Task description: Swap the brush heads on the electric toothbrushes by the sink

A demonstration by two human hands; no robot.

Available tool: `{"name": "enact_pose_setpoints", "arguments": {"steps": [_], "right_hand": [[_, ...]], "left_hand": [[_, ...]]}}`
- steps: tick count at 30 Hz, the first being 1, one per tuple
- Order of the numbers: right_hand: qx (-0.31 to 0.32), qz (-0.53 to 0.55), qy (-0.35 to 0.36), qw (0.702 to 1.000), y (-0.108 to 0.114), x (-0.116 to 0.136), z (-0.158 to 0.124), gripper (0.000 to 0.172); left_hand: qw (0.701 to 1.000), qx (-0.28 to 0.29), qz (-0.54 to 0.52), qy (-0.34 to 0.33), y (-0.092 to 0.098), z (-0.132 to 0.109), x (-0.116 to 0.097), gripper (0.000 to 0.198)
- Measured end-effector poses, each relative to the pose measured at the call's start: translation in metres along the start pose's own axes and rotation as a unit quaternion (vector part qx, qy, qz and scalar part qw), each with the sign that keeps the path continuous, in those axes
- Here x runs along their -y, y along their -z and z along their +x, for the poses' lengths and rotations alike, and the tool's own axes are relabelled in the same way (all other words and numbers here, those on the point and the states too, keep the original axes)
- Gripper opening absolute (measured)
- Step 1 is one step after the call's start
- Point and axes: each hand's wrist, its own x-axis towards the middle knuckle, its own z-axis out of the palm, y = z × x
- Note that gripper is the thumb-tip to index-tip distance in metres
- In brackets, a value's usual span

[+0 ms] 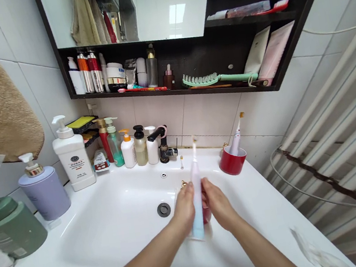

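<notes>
Over the basin, my left hand (185, 206) grips an electric toothbrush (197, 202) that fades from pink to light blue. The brush stands almost upright, bristle head at the top, and is slightly blurred. My right hand (221, 203) faces it with curled fingers, against a red cup (206, 215) mostly hidden behind the toothbrush and both hands. A small gold piece (184, 184) shows just above my left hand, perhaps the cup's handle. On the right of the counter, a second red cup (232, 164) holds another electric toothbrush (235, 140).
A black faucet (164, 146) rises behind the white basin (117, 223). Several pump bottles (74, 160) line the back and left. A dark mirror cabinet (172, 92) overhangs the counter. White pipes (339, 136) run at the right, and a crumpled tissue (316, 251) lies front right.
</notes>
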Motion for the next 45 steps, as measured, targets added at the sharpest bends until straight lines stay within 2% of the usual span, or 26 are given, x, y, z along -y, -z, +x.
{"name": "enact_pose_setpoints", "arguments": {"steps": [2,4,6,10,14,19,24,31,34,40,43,45], "right_hand": [[0.057,-0.045,0.012,0.997,-0.009,-0.005,-0.004,0.036],[0.090,-0.078,0.007,0.993,-0.014,-0.009,-0.006,0.046],[0.079,-0.129,0.001,0.988,-0.016,-0.011,-0.006,0.048],[0.042,-0.222,0.025,0.974,-0.016,-0.014,-0.006,0.042],[0.088,-0.237,0.011,0.967,-0.018,-0.015,-0.008,0.034],[0.126,-0.211,-0.020,0.969,-0.019,-0.011,-0.012,0.028],[0.150,-0.157,-0.089,0.972,-0.019,-0.007,-0.015,0.030],[0.131,-0.201,-0.063,0.969,-0.019,-0.009,-0.014,0.027],[0.123,-0.220,-0.057,0.966,-0.019,-0.009,-0.014,0.026],[0.118,-0.232,-0.052,0.964,-0.019,-0.007,-0.017,0.026],[0.123,-0.205,-0.058,0.969,-0.020,-0.005,-0.019,0.025],[0.143,-0.154,-0.087,0.974,-0.021,-0.003,-0.021,0.025]], "left_hand": [[0.998,-0.039,-0.044,-0.038,0.009,0.009,-0.006,0.031],[0.995,-0.046,-0.066,-0.050,0.019,0.017,-0.011,0.026],[0.992,-0.062,-0.078,-0.072,0.028,0.022,-0.019,0.024],[0.977,-0.128,-0.136,-0.100,0.042,0.028,-0.034,0.026],[0.974,-0.160,-0.137,-0.087,0.047,0.029,-0.038,0.024],[0.980,-0.134,-0.124,-0.081,0.046,0.030,-0.032,0.020],[0.981,-0.124,-0.126,-0.082,0.045,0.031,-0.029,0.020],[0.979,-0.146,-0.131,-0.063,0.046,0.032,-0.026,0.028],[0.974,-0.162,-0.139,-0.075,0.048,0.032,-0.028,0.029],[0.977,-0.147,-0.128,-0.083,0.048,0.033,-0.028,0.026],[0.979,-0.137,-0.123,-0.091,0.047,0.033,-0.027,0.024],[0.980,-0.122,-0.121,-0.102,0.047,0.032,-0.027,0.024]]}}
